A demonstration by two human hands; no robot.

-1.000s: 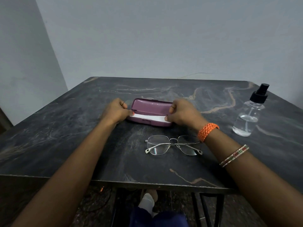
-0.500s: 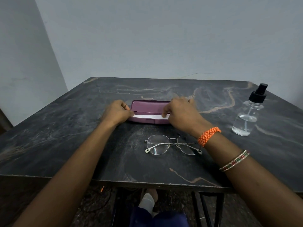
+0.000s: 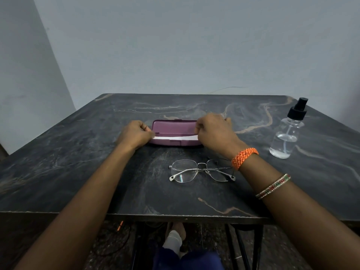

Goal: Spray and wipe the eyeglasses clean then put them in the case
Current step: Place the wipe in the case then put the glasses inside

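Standing clear on left, wide bare stretch of dark marble table (image 3: 58,162) running to near edge. Left hand (image 3: 134,134) pinching left end of purple case (image 3: 173,126), lid lying open, white cloth (image 3: 175,137) sitting inside along its length. Right hand (image 3: 214,131) gripping right end. Eyeglasses (image 3: 201,170) lying folded nearer person, long axis running left-right, lenses facing up. Spray bottle (image 3: 287,133) standing upright far right, holding little clear liquid, well apart.
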